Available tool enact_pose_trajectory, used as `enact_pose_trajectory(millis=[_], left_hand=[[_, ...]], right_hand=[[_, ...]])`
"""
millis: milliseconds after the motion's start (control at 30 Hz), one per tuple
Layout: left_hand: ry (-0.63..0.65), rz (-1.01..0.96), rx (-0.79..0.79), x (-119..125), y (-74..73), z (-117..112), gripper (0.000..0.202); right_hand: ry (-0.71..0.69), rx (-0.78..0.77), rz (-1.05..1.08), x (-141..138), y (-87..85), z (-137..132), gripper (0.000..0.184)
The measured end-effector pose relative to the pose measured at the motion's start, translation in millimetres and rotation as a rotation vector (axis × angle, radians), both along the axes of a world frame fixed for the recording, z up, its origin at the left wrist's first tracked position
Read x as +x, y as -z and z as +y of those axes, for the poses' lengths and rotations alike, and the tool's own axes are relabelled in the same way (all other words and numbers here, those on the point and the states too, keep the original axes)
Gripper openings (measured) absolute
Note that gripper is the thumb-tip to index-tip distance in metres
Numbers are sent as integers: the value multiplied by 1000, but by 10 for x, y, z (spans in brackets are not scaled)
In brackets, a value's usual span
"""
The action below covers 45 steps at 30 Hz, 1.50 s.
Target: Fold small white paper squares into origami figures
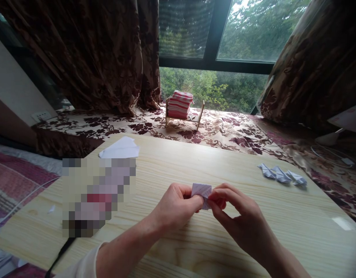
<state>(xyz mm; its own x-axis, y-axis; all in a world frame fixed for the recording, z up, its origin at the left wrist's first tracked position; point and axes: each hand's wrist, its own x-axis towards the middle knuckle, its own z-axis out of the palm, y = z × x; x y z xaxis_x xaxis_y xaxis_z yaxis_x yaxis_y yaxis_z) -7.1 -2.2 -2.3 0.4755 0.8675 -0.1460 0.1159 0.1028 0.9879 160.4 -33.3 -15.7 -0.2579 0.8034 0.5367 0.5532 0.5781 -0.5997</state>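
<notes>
A small folded piece of white paper is held above the wooden tabletop, between both hands. My left hand pinches it from the left, thumb lying across its front. From the right, my right hand grips its edge with thumb and fingertips. Parts of the paper's lower half are hidden behind the fingers. Toward the right of the table lie three folded paper shapes in a row, touching or nearly touching one another.
Loose white paper sheets lie at the table's back left. A pixelated object with a black cord is on the left. Beyond the table, a small wooden rack holds folded striped cloths on the window ledge.
</notes>
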Motion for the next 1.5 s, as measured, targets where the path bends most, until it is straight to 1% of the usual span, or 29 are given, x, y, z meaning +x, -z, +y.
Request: enact_pose_trajectory(millis=[133,200,367,500,700,767,833,933,1000,1100,1167,1333,1400,1500], left_hand=[[-20,-9,-18,-3,12,-1,18],[-40,-23,-42,1,9,-3,17],[-68,-65,-83,15,-17,1,16],[-82,-81,-111,28,-46,1,14],[-92,-69,-119,27,-39,5,18],[-109,-42,-83,23,-19,5,20],[-127,-29,-30,25,-6,-2,22],[-155,-39,38,40,-15,-27,21],[-181,-39,71,56,-37,-48,21],[-198,-35,110,76,-66,-71,24],[-198,-38,115,83,-69,-76,24],[-187,-31,68,86,-32,-61,19],[-173,-69,45,87,-32,-55,18],[-119,-180,-21,91,-59,-49,15]], right_hand=[[2,133,-86,8,-17,-8,18],[-8,161,-126,19,-27,-15,18],[-35,183,-197,40,-30,-25,21],[-63,195,-237,54,-30,-21,27],[-94,180,-236,63,-37,-30,32],[-83,157,-209,54,-29,-33,30],[-44,104,-138,35,-20,-34,25],[93,-38,14,-6,-19,-33,11],[166,-154,76,-37,-24,-28,13],[175,-289,113,-79,-14,-15,20],[171,-313,132,-94,9,-6,21],[143,-298,176,-86,52,-5,18],[120,-312,190,-79,38,-17,18],[105,-337,197,-71,0,-38,19]])
